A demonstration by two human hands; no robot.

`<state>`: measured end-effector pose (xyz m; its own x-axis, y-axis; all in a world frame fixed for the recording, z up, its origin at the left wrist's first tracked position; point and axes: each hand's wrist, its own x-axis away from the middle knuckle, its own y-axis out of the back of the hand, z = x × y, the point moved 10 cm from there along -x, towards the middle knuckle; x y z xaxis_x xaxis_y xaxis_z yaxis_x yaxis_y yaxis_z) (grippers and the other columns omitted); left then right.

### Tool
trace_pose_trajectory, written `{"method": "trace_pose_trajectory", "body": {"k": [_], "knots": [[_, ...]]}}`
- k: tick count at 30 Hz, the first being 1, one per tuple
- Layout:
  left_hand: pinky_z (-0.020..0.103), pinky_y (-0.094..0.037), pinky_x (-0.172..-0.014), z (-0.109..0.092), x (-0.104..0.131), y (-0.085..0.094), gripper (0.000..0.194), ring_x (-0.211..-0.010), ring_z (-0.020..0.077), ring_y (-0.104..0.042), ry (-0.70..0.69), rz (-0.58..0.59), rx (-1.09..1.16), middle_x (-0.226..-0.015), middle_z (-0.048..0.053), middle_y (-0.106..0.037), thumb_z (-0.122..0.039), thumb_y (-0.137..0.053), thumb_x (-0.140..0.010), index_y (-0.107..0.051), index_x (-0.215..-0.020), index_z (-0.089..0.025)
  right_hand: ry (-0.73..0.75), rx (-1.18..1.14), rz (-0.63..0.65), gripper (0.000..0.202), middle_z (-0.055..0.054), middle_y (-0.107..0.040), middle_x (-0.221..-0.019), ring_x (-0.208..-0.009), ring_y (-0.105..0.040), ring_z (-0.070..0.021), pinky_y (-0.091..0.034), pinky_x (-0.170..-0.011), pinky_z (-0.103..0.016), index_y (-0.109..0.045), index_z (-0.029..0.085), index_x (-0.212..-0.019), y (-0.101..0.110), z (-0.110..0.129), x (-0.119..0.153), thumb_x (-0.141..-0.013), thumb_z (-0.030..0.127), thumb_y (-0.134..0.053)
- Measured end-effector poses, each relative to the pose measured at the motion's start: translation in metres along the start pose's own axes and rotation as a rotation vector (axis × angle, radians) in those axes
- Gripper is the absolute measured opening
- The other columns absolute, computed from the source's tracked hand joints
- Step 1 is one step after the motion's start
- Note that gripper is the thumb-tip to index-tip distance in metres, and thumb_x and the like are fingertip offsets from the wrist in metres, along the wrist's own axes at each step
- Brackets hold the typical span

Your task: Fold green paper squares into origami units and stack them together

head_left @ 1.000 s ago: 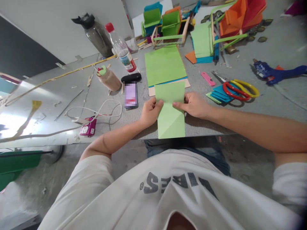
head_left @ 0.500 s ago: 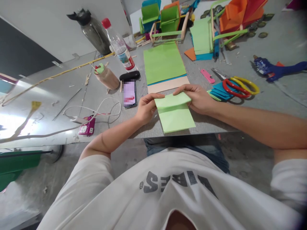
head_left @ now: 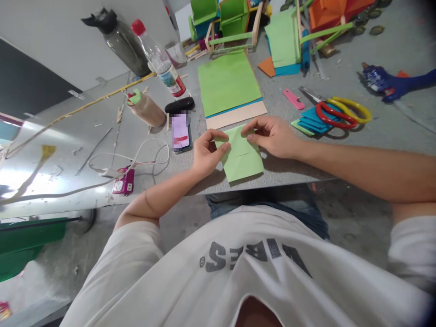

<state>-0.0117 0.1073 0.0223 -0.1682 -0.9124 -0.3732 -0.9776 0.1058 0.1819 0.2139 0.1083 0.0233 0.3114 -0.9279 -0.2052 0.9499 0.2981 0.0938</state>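
A light green sheet of paper [head_left: 242,159] with a crease across its middle lies near the table's front edge. My left hand [head_left: 208,152] grips its left side, the thumb on top and the fingers curled at the upper left edge. At the upper right, my right hand [head_left: 269,136] pinches the sheet with bent fingers and thumb. Just beyond the sheet is a stack of larger coloured paper [head_left: 230,84], bright green on top with blue and beige edges showing.
To the right lie a pink cutter [head_left: 293,99], scissors [head_left: 337,113] on blue paper pieces [head_left: 315,122], and a blue glue gun [head_left: 388,84]. At left are a phone [head_left: 181,131], a black case [head_left: 179,105], a plastic bottle [head_left: 166,75], a stick-filled cup [head_left: 148,110] and a white cable [head_left: 136,159].
The sheet's raised upper flap has come down, and the sheet now looks flatter with a crease line showing. Both thumbs have come onto its face. The view has shifted slightly.
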Motion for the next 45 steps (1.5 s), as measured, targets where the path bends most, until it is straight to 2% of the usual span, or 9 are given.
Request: {"method": "trace_pose_trajectory", "body": {"k": [4, 7, 12, 15, 18, 26, 32, 38, 45], "knots": [[0.024, -0.042, -0.057, -0.003, 0.002, -0.003, 0.03, -0.065, 0.0091, -0.058, -0.046, -0.007, -0.026, -0.098, 0.001, -0.081, -0.04, -0.101, -0.088, -0.081, -0.105, -0.024, 0.028, -0.088, -0.03, 0.049, 0.0, -0.084, -0.096, -0.081, -0.077, -0.0218, -0.064, -0.068, -0.036, -0.08, 0.03, -0.128, 0.002, -0.007, -0.004, -0.089, 0.039, -0.109], [0.023, -0.042, -0.054, 0.002, 0.003, -0.006, 0.033, -0.062, 0.0078, -0.055, -0.024, 0.027, -0.034, -0.095, 0.0, -0.078, -0.043, -0.101, -0.093, -0.078, -0.109, -0.025, 0.01, -0.126, -0.044, 0.061, 0.007, -0.073, -0.077, -0.067, -0.069, -0.0193, -0.057, -0.059, -0.034, -0.078, 0.032, -0.141, 0.007, -0.018, -0.007, -0.089, 0.037, -0.11], [0.025, -0.054, -0.061, 0.003, 0.006, -0.009, 0.053, -0.071, 0.0126, -0.069, -0.064, 0.058, 0.0, -0.099, 0.001, -0.077, -0.066, -0.101, -0.098, -0.077, -0.127, -0.029, 0.032, -0.077, -0.04, 0.041, 0.003, -0.077, -0.075, -0.06, -0.064, -0.0187, -0.052, -0.051, -0.036, -0.086, 0.031, -0.121, 0.012, -0.026, -0.012, -0.096, 0.054, -0.109], [0.027, -0.057, -0.063, 0.006, 0.006, -0.01, 0.069, -0.072, 0.0147, -0.071, -0.041, 0.077, 0.013, -0.096, 0.001, -0.078, -0.078, -0.099, -0.098, -0.075, -0.142, -0.03, 0.048, -0.055, -0.057, 0.044, 0.0, -0.08, -0.078, -0.061, -0.065, -0.019, -0.05, -0.049, -0.036, -0.086, 0.03, -0.109, 0.014, -0.023, -0.013, -0.094, 0.063, -0.109], [0.03, -0.062, -0.068, 0.007, 0.004, -0.01, 0.071, -0.08, 0.0176, -0.077, -0.011, 0.1, -0.015, -0.104, 0.006, -0.085, -0.083, -0.098, -0.096, -0.082, -0.136, -0.026, 0.054, 0.003, -0.083, 0.05, 0.0, -0.073, -0.072, -0.057, -0.06, -0.017, -0.045, -0.047, -0.034, -0.082, 0.028, -0.097, 0.015, -0.016, -0.012, -0.094, 0.071, -0.108], [0.03, -0.058, -0.066, -0.012, 0.004, -0.008, 0.066, -0.075, 0.0182, -0.072, 0.032, 0.122, -0.137, -0.089, 0.007, -0.086, -0.086, -0.094, -0.095, -0.09, -0.103, -0.021, 0.105, 0.133, -0.098, 0.071, 0.001, -0.062, -0.068, -0.059, -0.049, -0.0146, -0.039, -0.05, -0.035, -0.073, 0.027, -0.081, 0.003, 0.022, 0.006, -0.094, 0.093, -0.097], [0.033, -0.063, -0.072, -0.017, 0.008, -0.009, 0.066, -0.081, 0.0211, -0.079, 0.042, 0.108, -0.159, -0.097, 0.009, -0.091, -0.086, -0.095, -0.094, -0.093, -0.108, -0.022, 0.054, 0.179, -0.06, 0.072, 0.001, -0.059, -0.065, -0.061, -0.051, -0.0167, -0.039, -0.053, -0.037, -0.074, 0.027, -0.08, -0.005, 0.023, 0.016, -0.098, 0.095, -0.091], [0.033, -0.064, -0.072, -0.019, 0.01, -0.008, 0.05, -0.081, 0.0215, -0.08, 0.02, 0.098, -0.18, -0.097, 0.008, -0.092, -0.071, -0.1, -0.096, -0.094, -0.107, -0.023, 0.087, 0.115, -0.125, 0.063, -0.004, -0.078, -0.084, -0.073, -0.066, -0.0221, -0.053, -0.061, -0.04, -0.083, 0.03, -0.095, -0.003, 0.024, 0.016, -0.096, 0.091, -0.095], [0.034, -0.066, -0.075, -0.025, 0.016, -0.011, 0.053, -0.083, 0.0218, -0.081, 0.023, 0.09, -0.21, -0.097, 0.008, -0.092, -0.074, -0.101, -0.095, -0.092, -0.103, -0.022, 0.13, 0.229, -0.165, 0.068, -0.003, -0.072, -0.074, -0.067, -0.059, -0.0214, -0.045, -0.058, -0.039, -0.08, 0.03, -0.086, -0.003, 0.035, 0.02, -0.101, 0.096, -0.084]]}}
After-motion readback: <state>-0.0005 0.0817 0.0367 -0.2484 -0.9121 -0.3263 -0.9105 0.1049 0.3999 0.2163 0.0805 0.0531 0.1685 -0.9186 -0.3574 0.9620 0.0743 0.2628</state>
